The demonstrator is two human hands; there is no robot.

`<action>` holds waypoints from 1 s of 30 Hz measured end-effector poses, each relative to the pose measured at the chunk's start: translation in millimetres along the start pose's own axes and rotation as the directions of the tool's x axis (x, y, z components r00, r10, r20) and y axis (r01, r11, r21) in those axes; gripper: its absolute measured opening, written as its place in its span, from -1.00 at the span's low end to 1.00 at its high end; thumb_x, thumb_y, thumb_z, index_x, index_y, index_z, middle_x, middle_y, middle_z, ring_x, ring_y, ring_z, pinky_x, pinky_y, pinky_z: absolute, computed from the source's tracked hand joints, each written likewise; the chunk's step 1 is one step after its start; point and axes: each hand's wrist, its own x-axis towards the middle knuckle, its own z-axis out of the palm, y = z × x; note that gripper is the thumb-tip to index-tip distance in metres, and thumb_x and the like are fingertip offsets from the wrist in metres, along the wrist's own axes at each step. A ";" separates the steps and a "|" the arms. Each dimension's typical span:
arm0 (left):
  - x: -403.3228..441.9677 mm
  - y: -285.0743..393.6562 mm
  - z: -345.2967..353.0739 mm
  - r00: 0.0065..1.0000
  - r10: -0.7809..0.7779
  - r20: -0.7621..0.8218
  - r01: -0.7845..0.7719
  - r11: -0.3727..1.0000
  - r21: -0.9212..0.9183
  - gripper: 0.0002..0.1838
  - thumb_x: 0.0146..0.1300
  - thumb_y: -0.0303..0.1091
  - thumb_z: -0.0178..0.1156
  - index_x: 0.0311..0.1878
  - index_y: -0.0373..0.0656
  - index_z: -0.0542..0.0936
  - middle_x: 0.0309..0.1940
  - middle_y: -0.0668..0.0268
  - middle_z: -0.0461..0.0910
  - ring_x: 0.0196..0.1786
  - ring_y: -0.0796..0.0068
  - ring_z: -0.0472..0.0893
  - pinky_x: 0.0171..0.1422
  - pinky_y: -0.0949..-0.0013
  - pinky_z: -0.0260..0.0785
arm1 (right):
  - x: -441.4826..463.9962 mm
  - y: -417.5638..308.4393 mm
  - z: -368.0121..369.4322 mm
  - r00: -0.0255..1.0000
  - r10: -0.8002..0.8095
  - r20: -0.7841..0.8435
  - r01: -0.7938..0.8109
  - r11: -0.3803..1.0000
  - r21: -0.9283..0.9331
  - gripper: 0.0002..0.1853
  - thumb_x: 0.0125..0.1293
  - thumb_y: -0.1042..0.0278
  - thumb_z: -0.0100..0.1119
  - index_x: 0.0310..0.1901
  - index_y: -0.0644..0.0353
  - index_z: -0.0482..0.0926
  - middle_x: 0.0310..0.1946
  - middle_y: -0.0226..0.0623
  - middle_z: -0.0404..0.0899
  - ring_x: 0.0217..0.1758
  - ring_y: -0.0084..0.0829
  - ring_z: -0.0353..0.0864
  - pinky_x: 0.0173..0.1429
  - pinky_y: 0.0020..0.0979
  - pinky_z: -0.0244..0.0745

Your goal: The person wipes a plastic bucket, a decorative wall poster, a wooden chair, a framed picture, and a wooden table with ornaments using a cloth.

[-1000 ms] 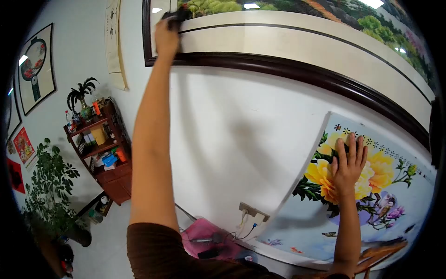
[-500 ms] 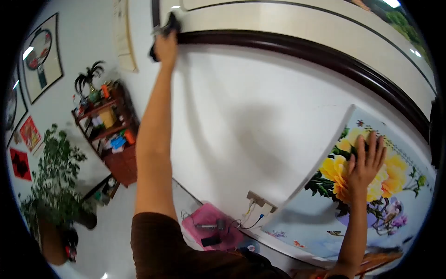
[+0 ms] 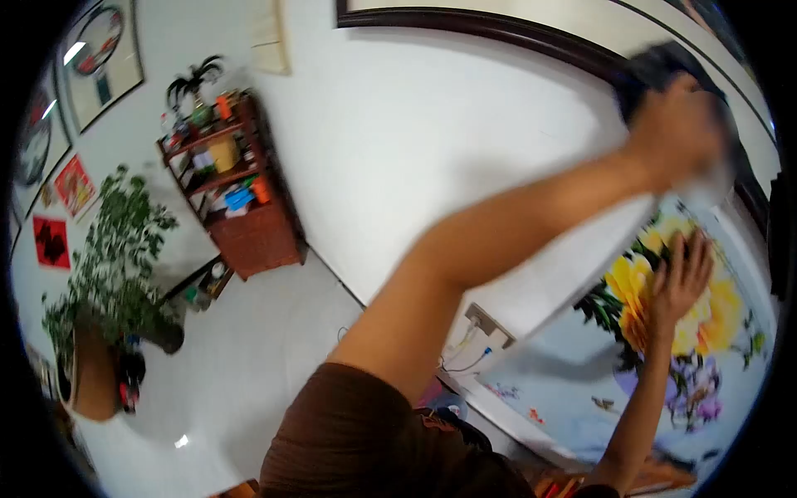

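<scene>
My left hand (image 3: 677, 137) reaches across to the upper right, smeared by motion, its fingers closed on a dark cloth (image 3: 660, 66). That cloth lies against the dark wooden frame (image 3: 490, 31) of a large picture on the wall. Below it, my right hand (image 3: 682, 282) rests flat with fingers stretched out on a light blue panel (image 3: 548, 378) printed with yellow peonies and purple flowers. The panel leans against the white wall. My left forearm covers part of the wall.
A reddish wooden shelf (image 3: 261, 241) with small items stands in the corner. Potted plants (image 3: 120, 241) are at the left. A wall socket (image 3: 488, 325) with cables sits beside the panel. Framed pictures (image 3: 104, 75) hang on the left wall.
My left hand has swept with the cloth from the frame's left corner to the right along its lower edge. The view has shifted; my right hand stays on the panel.
</scene>
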 end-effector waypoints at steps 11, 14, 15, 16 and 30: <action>-34.8 -113.0 -134.6 1.000 0.018 0.015 -0.022 0.937 0.349 -0.63 0.07 -0.56 0.30 0.02 -0.19 0.61 0.10 0.11 0.57 0.19 0.04 0.50 0.33 0.14 0.30 | -84.5 3.5 -61.0 0.891 0.004 0.453 -0.098 0.978 0.184 -0.25 0.10 0.34 0.29 0.42 -0.10 0.38 0.52 -0.33 0.19 0.58 -0.20 0.14 0.60 -0.05 -0.02; -20.0 -70.8 -123.1 0.927 -0.360 -0.103 0.362 0.932 0.004 -0.73 0.24 -0.55 0.24 0.02 -0.25 0.59 0.09 0.10 0.57 0.17 0.05 0.51 0.33 0.19 0.29 | -104.6 3.5 -77.3 0.890 -0.034 0.455 -0.058 0.980 0.188 -0.33 0.10 0.36 0.29 0.33 -0.05 0.45 0.50 -0.34 0.22 0.57 -0.22 0.15 0.61 -0.08 -0.02; -12.9 -41.7 -114.9 0.824 -0.559 -0.087 0.529 0.816 -0.231 -0.74 0.23 -0.56 0.24 0.01 -0.26 0.60 0.09 0.10 0.57 0.17 0.05 0.51 0.34 0.19 0.28 | -107.5 4.4 -81.8 0.886 -0.044 0.462 -0.068 0.973 0.221 -0.35 0.10 0.37 0.29 0.31 -0.03 0.46 0.49 -0.33 0.23 0.57 -0.22 0.15 0.61 -0.08 -0.01; -14.1 -21.3 -101.3 0.936 -0.330 -0.124 0.311 0.939 -0.147 -0.73 0.21 -0.56 0.24 0.00 -0.25 0.61 0.10 0.09 0.57 0.20 0.06 0.51 0.36 0.18 0.27 | -111.9 3.8 -82.9 0.892 -0.023 0.452 -0.098 0.965 0.242 -0.36 0.09 0.38 0.29 0.30 -0.03 0.47 0.49 -0.32 0.23 0.57 -0.21 0.15 0.60 -0.08 -0.01; -346.4 210.7 -48.1 0.735 -0.352 0.580 0.384 0.920 0.072 -0.63 0.28 -0.44 0.08 0.14 -0.02 0.62 0.49 0.11 0.24 0.53 -0.30 0.09 0.44 -0.22 0.06 | -243.5 -28.3 -153.8 0.766 0.167 0.621 -0.482 0.788 0.383 -0.46 0.02 0.56 0.22 0.14 0.08 0.59 0.44 -0.08 0.26 0.35 -0.05 0.43 0.35 -0.09 0.40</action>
